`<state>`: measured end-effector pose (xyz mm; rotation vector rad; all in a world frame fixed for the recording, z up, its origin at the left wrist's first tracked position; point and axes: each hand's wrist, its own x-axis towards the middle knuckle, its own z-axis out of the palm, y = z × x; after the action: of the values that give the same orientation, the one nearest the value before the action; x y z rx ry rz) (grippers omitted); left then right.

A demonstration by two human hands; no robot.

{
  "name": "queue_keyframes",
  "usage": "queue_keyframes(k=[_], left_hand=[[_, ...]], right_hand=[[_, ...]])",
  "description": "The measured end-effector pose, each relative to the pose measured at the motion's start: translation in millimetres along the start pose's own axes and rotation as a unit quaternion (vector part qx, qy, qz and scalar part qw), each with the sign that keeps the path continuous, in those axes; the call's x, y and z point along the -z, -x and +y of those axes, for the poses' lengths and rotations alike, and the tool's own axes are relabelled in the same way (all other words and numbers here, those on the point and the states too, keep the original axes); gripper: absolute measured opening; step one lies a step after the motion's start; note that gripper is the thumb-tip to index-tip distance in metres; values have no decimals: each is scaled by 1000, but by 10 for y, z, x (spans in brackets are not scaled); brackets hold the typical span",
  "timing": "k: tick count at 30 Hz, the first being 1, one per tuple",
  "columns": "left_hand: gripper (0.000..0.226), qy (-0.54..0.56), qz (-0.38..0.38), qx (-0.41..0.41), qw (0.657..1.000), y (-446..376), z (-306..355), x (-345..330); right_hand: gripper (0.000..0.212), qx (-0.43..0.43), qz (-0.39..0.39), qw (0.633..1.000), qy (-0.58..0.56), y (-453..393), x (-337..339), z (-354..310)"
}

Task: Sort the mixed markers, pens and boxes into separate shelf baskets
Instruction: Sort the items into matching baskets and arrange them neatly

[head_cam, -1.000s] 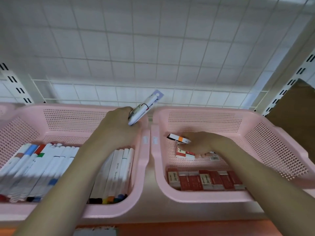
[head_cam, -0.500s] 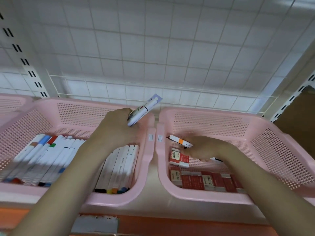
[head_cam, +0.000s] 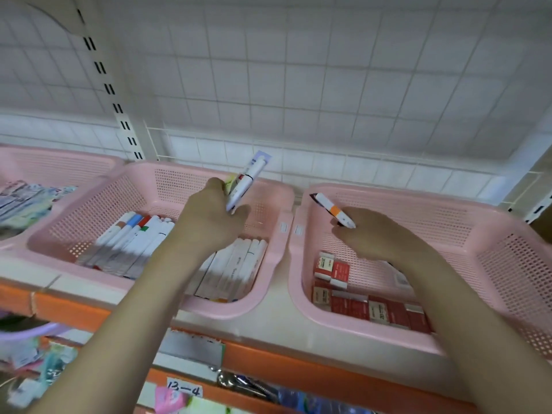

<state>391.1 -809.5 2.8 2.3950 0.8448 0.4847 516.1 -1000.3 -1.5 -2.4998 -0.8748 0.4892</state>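
My left hand [head_cam: 209,222] grips a fat white pen [head_cam: 246,179] pointing up and to the right, above the middle pink basket [head_cam: 277,234]. That basket holds several white markers [head_cam: 134,240] lying in rows. My right hand [head_cam: 376,237] holds a white pen with an orange band [head_cam: 331,209] over the right pink basket [head_cam: 493,252]. Several red and white small boxes [head_cam: 367,309] line the front of the right basket, and two more [head_cam: 331,268] lie just behind them.
A third pink basket [head_cam: 59,162] at far left holds packaged items. The baskets stand on a shelf with an orange front edge [head_cam: 298,366] and a label reading 13-4 [head_cam: 183,391]. A white wire grid [head_cam: 298,85] backs the shelf. More goods lie on the shelf below.
My right hand has lifted out of the box basket with the orange-banded pen, now higher and clear of the boxes. The view has shifted left, showing the third basket. My left hand still holds its pen.
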Motion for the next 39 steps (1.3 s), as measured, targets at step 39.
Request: queue_keyframes(k=[39], left_hand=[[18,123,-95,-132,979,-1240,-1721,1212]], right_hand=[[13,-197,212,956,37,-559,-958,-1942]])
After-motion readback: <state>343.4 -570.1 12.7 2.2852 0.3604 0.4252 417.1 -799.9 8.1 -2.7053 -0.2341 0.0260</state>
